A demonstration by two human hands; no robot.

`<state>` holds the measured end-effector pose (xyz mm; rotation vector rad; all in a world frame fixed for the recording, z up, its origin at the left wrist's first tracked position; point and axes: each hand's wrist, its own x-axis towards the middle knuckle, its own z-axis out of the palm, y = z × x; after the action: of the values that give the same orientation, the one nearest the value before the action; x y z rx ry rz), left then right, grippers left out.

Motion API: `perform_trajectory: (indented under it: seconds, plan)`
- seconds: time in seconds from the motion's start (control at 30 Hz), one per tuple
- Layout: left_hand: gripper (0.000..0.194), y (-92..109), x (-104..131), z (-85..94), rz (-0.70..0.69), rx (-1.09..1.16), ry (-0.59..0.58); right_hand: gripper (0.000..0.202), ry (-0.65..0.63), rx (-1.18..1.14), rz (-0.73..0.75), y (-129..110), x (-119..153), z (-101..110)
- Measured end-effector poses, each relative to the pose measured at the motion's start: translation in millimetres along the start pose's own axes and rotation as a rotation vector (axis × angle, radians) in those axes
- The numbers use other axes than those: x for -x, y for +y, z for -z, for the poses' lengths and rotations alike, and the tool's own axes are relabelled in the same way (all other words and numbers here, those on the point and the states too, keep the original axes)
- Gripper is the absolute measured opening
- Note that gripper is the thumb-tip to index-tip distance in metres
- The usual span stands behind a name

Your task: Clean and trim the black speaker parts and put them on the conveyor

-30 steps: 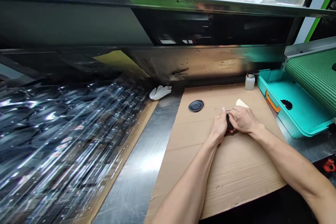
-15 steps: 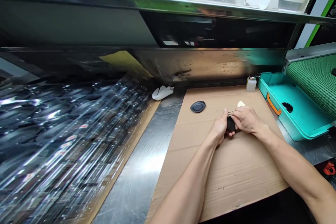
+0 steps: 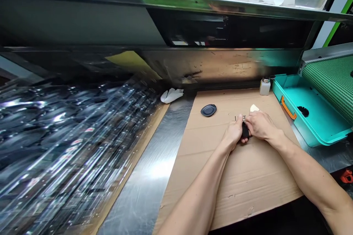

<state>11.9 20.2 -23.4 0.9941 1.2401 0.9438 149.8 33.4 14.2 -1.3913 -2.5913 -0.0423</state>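
Over the cardboard sheet [image 3: 204,147], a small black part [image 3: 245,130] is held between both hands. My left hand [image 3: 234,132] wraps round it from the left, thumb up along its upper edge. My right hand [image 3: 259,125] has its fingers closed on the part's upper right side. A white piece [image 3: 254,108] shows just behind the right hand; whether the hand touches it, I cannot tell. To the left of the hands, a dark oval part [image 3: 208,110] lies flat on the cardboard.
A small bottle [image 3: 265,86] stands at the cardboard's back right. Beside it is a teal tray [image 3: 314,132] holding a black piece [image 3: 303,111], near a green conveyor belt [image 3: 331,80]. Many clear-wrapped dark parts [image 3: 68,136] fill the left. White crumpled paper [image 3: 171,96] lies at the back.
Both hands and the black part have shifted slightly to the right. The left hand has turned a little, and printed marks on the cardboard now show more behind the hands.
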Motion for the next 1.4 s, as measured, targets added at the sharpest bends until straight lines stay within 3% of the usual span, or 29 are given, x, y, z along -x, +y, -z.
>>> perform_trajectory:
  seconds: [0.2,0.43,0.67,0.77,0.93,1.0,1.13,1.23,1.4]
  plan:
    - [0.064,0,0,-1.6,0.004,0.017,0.003,0.024,-0.045,0.012,-0.087,-6,5,10]
    - [0.062,17,-5,24.0,0.239,0.53,-0.061,0.021,0.033,-0.158,-0.224,9,9,9]
    - [0.055,25,-6,38.8,0.355,0.783,-0.08,0.017,-0.162,-0.481,-0.121,13,12,6]
    - [0.057,22,-6,36.8,0.315,0.779,-0.047,0.02,-0.078,-0.499,-0.124,17,9,2]
    - [0.049,10,-9,16.1,0.07,0.749,-0.056,0.022,0.36,-0.502,-0.246,8,-2,-13]
    - [0.042,7,-8,4.6,0.007,0.785,-0.111,0.021,0.449,-0.492,-0.29,-6,-4,-21]
    - [0.044,5,-3,-4.0,-0.002,0.854,-0.205,0.027,0.422,-0.333,-0.172,-28,-4,-32]
    - [0.042,5,-2,3.4,0.009,0.897,-0.167,0.03,0.348,-0.184,0.009,-28,-2,-34]
    - [0.036,3,-7,11.4,0.022,0.892,-0.097,0.028,0.281,-0.048,-0.059,-28,0,-33]
